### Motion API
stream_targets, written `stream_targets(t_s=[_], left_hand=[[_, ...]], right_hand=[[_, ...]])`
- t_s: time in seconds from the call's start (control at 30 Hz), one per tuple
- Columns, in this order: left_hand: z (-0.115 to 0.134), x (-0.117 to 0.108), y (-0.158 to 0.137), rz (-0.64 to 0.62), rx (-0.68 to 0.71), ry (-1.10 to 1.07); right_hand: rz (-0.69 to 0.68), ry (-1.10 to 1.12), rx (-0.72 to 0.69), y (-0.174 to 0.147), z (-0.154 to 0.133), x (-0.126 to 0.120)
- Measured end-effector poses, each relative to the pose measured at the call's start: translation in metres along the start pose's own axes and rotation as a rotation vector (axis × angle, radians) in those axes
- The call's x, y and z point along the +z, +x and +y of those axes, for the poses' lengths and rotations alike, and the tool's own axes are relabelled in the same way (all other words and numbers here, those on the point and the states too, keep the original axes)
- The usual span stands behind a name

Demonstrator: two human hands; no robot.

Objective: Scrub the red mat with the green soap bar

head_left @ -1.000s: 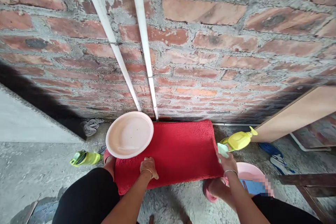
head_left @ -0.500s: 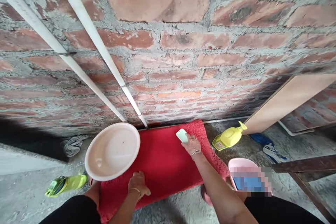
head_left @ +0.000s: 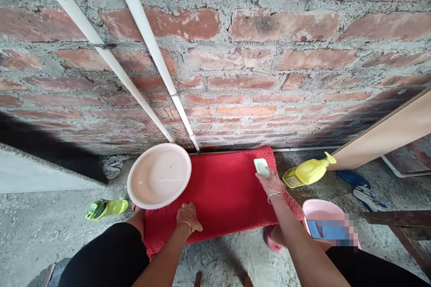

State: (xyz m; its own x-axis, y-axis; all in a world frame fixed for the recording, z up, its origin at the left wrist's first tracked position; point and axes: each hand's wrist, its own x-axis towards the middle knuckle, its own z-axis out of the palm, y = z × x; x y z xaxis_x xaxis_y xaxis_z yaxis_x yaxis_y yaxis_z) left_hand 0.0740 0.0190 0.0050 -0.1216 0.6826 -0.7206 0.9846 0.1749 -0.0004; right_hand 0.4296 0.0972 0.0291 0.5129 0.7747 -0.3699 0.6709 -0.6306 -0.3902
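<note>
A red mat [head_left: 225, 188] with a shaggy edge lies spread in front of me, its smooth side up. My right hand [head_left: 270, 183] is closed around a pale green scrub brush [head_left: 261, 167], which rests on the mat near its far right corner. The underside of the brush is hidden. Near the front edge of the mat my left hand [head_left: 187, 216] presses down on it, thumb apart and fingertips bent and partly hidden. A pale pink basin [head_left: 160, 175] sits over the mat's left end, just beyond my left hand.
Right of the mat lies a yellow pump bottle [head_left: 308, 172]; closer stands a pink bucket [head_left: 323, 208] with something blue, partly pixelated. A green bottle [head_left: 116, 207] lies left. Behind rises a brick wall [head_left: 249, 83] with two white pipes [head_left: 144, 27]. A board [head_left: 387, 130] leans right.
My right hand has slid the brush rightward over the mat, toward its right edge. My left hand stays on the mat. The whole view has shifted slightly.
</note>
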Motion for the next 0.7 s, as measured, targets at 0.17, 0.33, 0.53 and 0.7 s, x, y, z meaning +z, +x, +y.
stream_targets(t_s=[0.17,0.33,0.53,0.7], left_hand=[[0.003,-0.002,-0.001,-0.011,0.013,0.064],[0.008,-0.005,-0.003,-0.025,0.000,0.108],[0.008,-0.005,-0.005,-0.018,0.025,0.085],[0.007,-0.003,-0.006,0.000,0.018,0.079]], right_hand=[[-0.072,-0.222,-0.236,-0.001,-0.056,0.021],[-0.043,-0.247,-0.100,0.018,-0.008,-0.003],[0.095,-0.096,0.226,0.021,0.061,-0.025],[0.013,-0.097,-0.056,-0.005,-0.017,0.017]])
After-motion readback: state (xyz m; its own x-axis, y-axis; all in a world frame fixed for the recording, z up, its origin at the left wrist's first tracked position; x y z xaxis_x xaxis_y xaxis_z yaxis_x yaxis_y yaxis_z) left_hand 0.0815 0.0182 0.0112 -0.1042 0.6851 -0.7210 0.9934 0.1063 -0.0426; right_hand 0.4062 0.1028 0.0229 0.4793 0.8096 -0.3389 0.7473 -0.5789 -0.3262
